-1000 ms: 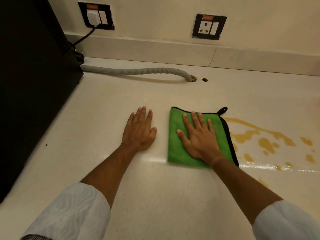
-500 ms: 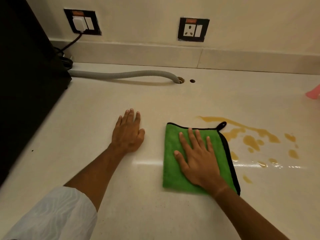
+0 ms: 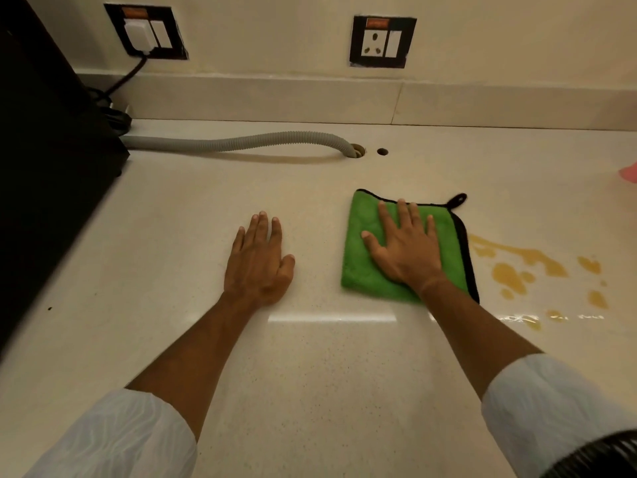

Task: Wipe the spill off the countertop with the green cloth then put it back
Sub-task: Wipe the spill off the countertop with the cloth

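Right hand [image 3: 405, 251] lies flat, fingers spread, on the cloth [image 3: 358, 257] beside the spill [image 3: 517, 267]; left hand [image 3: 258, 263] rests open on the counter [image 3: 327, 374].

Green cloth [image 3: 365, 257]: middle and near right corner covered by the flat right hand [image 3: 405, 251].
Pink object [image 3: 629, 172]: cut by the right edge, only a corner showing; kind not tellable.
Black appliance [image 3: 44, 160]: cut by the left and top edges.
Grey hose [image 3: 241, 143]: left end lost behind the appliance, right end down a worktop [image 3: 310, 374] hole.
Dark ribbed thing [image 3: 599, 455]: clipped at the bottom right corner, unidentifiable.
Spill [image 3: 531, 270]: near edge blurred by glare.
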Available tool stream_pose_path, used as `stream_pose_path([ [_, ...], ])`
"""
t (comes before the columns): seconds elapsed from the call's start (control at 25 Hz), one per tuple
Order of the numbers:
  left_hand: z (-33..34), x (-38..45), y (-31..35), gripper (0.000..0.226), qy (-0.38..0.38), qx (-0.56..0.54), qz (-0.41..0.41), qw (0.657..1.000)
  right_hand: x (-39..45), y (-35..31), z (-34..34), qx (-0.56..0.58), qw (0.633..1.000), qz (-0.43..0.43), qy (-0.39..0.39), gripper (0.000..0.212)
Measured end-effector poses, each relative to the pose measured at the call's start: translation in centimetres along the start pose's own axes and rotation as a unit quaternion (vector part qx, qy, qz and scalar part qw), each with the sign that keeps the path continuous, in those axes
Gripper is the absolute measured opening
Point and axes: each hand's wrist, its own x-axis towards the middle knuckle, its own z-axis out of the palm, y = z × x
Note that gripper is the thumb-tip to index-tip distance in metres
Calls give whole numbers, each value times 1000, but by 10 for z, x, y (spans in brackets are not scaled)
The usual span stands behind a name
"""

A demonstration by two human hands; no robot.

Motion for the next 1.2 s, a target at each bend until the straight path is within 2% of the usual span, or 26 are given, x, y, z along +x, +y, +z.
stream_pose_path([
  [0.16,-1,-2,-2,72,4,2,0,1000,-43,-4,4,-3,994,-110,10,78],
  [0.24,-2,-3,-2,72,-3,4,1,1000,-75,9,12,9,993,-113,31,75],
  [0.32,-2,-3,-1,72,-9,4,2,1000,-89,33,15,14,998,-38,52,74],
  [0.44,0,-2,-2,71,-1,6,0,1000,-68,56,9,19,993,101,56,75],
  [0.52,1,0,-3,74,7,16,1,1000,-39,58,4,24,988,142,57,77],
  [0.6,3,1,-4,78,9,21,-2,1000,-11,54,-1,28,991,125,40,77],
  [0.72,4,3,-4,79,6,22,-2,1000,-1,49,-4,7,999,45,21,75],
  [0.88,-1,-2,-1,79,-6,13,-2,1000,-61,48,5,15,998,-47,36,76],
  [0.96,-3,-3,0,77,-10,13,-2,1000,-87,62,10,14,998,4,57,77],
  [1.04,-2,-3,1,72,-8,13,-3,1000,-93,84,9,12,991,119,66,77],
  [1.12,-2,-3,1,71,3,9,-7,1000,-80,102,2,26,975,212,62,78],
  [1.2,-1,-2,1,70,9,10,-5,1000,-56,112,-4,38,964,256,54,78],
])
